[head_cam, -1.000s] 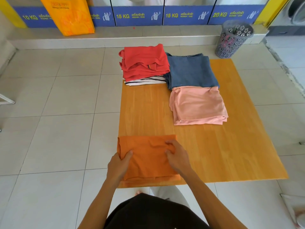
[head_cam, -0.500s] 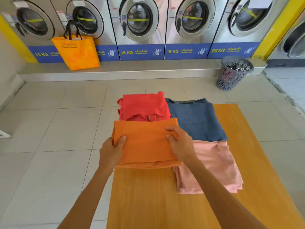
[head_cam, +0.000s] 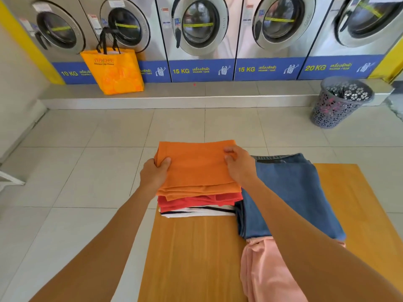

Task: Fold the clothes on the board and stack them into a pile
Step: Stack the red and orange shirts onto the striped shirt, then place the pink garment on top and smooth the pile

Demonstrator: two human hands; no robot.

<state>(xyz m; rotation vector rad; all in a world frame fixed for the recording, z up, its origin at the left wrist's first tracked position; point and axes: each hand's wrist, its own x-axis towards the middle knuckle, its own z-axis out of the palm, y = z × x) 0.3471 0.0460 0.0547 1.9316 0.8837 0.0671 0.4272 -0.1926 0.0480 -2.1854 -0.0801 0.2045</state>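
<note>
A row of steel front-loading washing machines [head_cam: 200,27] lines the back wall of a tiled laundry room, and a flat orange-brown wooden board [head_cam: 196,258] lies on the pale tiled floor [head_cam: 65,171] below the camera, serving as the working surface. The folded orange cotton garment [head_cam: 196,166] sits at the board's 11 o'clock corner, on top of a folded red garment [head_cam: 196,200] and a folded white garment with black stripes [head_cam: 196,212]; it seems to have been set there to build one pile. The left hand [head_cam: 154,174] grips the orange piece's left edge, thumb on top and fingers curled underneath, while the right hand [head_cam: 239,165] pinches its far right corner with curled fingers. Holding both sides likely keeps the folds from sliding open as the piece is squared over the layers below.

At 3 o'clock from the pile, touching it, lies a folded blue denim garment [head_cam: 290,192]; a folded pale pink garment [head_cam: 266,273] lies near 5 o'clock, partly hidden by the right forearm. These two seem kept apart as folded pieces not yet added.

An orange-yellow tote bag [head_cam: 113,73] stands on the raised step at 11 o'clock, and a dark grey perforated plastic basket [head_cam: 340,103] stands at 2 o'clock, both well clear of the folding area.
</note>
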